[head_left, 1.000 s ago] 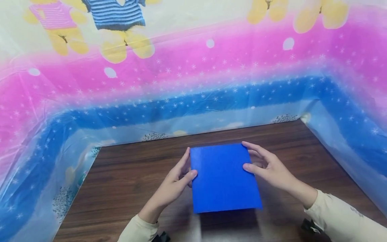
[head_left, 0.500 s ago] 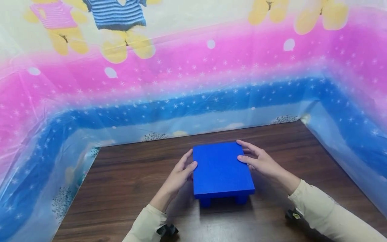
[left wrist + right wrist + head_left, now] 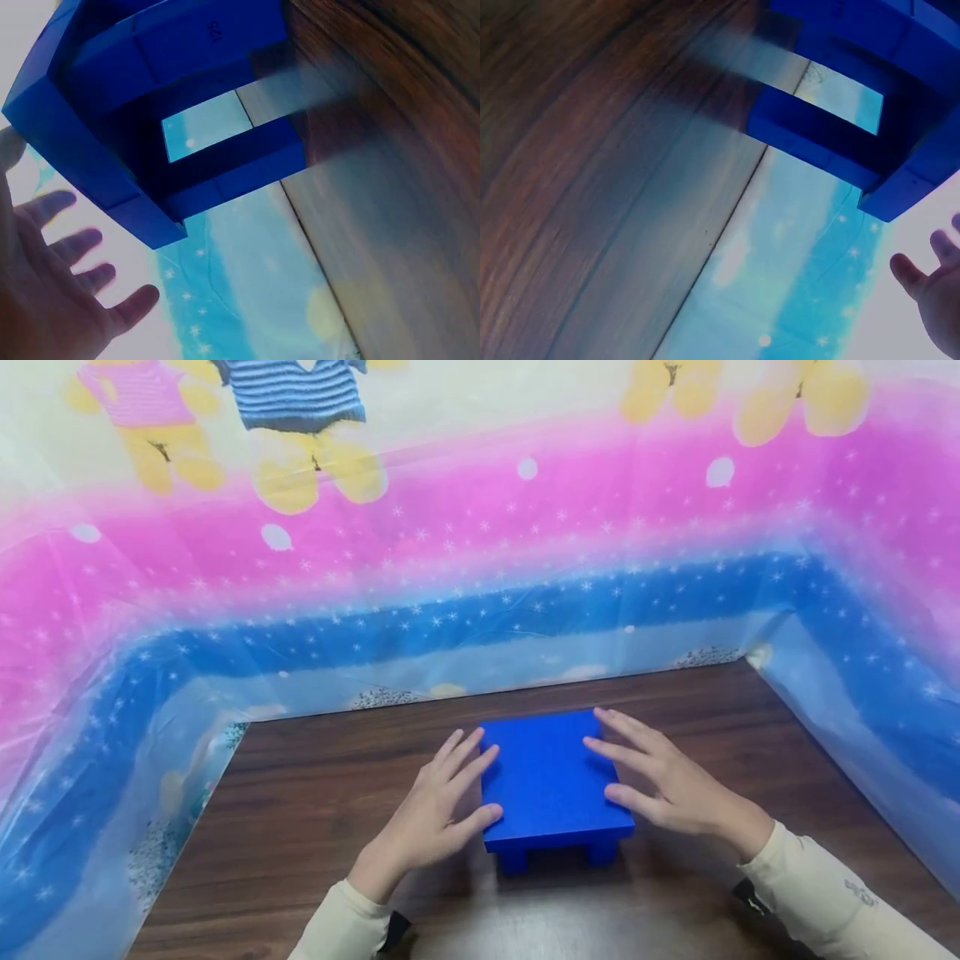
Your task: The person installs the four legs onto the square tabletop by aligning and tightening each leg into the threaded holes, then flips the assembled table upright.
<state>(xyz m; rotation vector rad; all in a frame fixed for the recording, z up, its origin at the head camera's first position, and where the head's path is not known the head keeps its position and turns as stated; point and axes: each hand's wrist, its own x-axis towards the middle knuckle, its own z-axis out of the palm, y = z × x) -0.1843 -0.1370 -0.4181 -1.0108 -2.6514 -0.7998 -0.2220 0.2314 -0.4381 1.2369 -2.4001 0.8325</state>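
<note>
A small blue stool (image 3: 551, 781) with a flat square top stands on its short legs on the brown wooden table. My left hand (image 3: 431, 810) is spread at the stool's left edge, fingers extended. On the other side my right hand (image 3: 667, 777) is likewise spread, its fingertips overlapping the top's right edge in the head view. The left wrist view shows the stool's leg (image 3: 240, 165) from the side, with the left fingers apart from the top. In the right wrist view another leg (image 3: 810, 142) meets the table, and the right fingers (image 3: 907, 276) hang loose beside the top.
The dark wood table (image 3: 322, 793) reaches back to a wall covered by a printed plastic sheet (image 3: 450, 560) in pink and blue. That sheet also lines the left and right sides of the table.
The stool, held tilted a second ago, has come down onto its legs. Both hands have let go of its side edges and spread their fingers.
</note>
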